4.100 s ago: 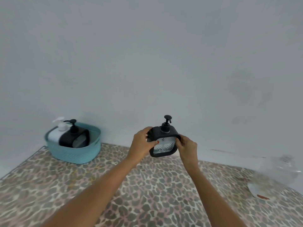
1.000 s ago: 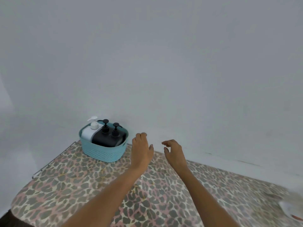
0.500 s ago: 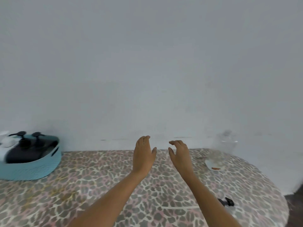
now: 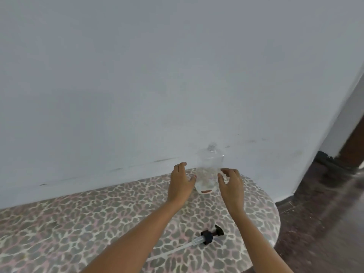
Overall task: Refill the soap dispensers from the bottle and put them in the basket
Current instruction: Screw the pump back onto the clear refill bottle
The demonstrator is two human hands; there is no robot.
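Note:
A clear plastic bottle (image 4: pixel 209 170) with an open neck stands upright near the wall at the table's far right. My left hand (image 4: pixel 180 181) is just to its left and my right hand (image 4: pixel 231 185) just to its right, both with relaxed fingers and holding nothing. I cannot tell whether either hand touches the bottle. A black pump head with a long clear tube (image 4: pixel 204 238) lies flat on the table between my forearms. The basket and the dispensers are out of view.
The table wears a leopard-print cloth (image 4: pixel 88 223) and its rounded right end (image 4: pixel 275 219) drops to a dark floor (image 4: pixel 319 223). A pale wall (image 4: pixel 137 85) runs directly behind the table.
The black dispenser I held went into the blue basket. My view has since swung right, the basket has left the frame, and both empty hands have come up beside the clear bottle.

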